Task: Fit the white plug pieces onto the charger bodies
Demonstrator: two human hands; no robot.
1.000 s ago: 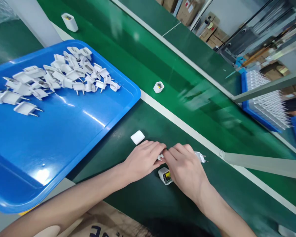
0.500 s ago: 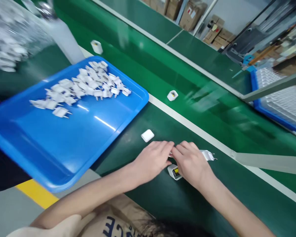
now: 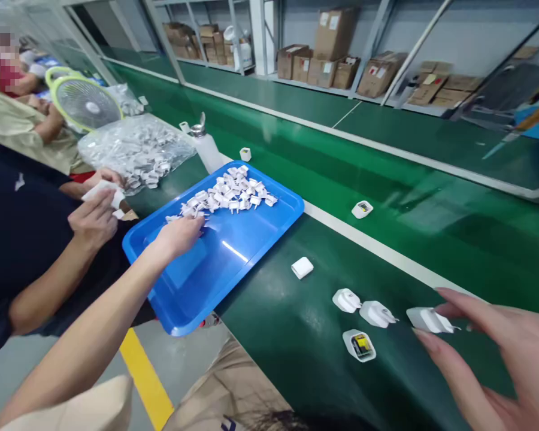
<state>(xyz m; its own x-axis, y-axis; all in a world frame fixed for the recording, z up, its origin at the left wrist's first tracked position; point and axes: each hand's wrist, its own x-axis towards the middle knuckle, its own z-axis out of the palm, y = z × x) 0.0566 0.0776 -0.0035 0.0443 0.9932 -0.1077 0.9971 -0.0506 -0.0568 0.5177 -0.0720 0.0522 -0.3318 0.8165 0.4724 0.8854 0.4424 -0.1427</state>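
Observation:
My left hand (image 3: 182,234) reaches into the blue tray (image 3: 186,314), at the near edge of a heap of white plug pieces (image 3: 233,191) with metal pins. Its fingers are bent downward and their tips are hidden. At the right, the thumb and fingers of my right hand (image 3: 498,347) are around a white plug charger (image 3: 429,319) lying on the green table. Left of it lie a second charger (image 3: 377,313) and a third charger (image 3: 347,300). Nearer to me sits an uncapped white charger housing (image 3: 359,346) with yellow and black parts inside.
Another white housing (image 3: 302,267) lies near the tray. On the green belt behind a pale strip are two housings, one nearer (image 3: 362,209), one farther (image 3: 245,154). A dispenser bottle (image 3: 206,149), bagged plug pieces (image 3: 139,149), a fan (image 3: 87,102) and a co-worker's hands (image 3: 96,209) are at left.
My hands were together over the table and have parted. The left moved into the tray, the right moved rightward to a charger. The view swung left, showing co-workers and more chargers.

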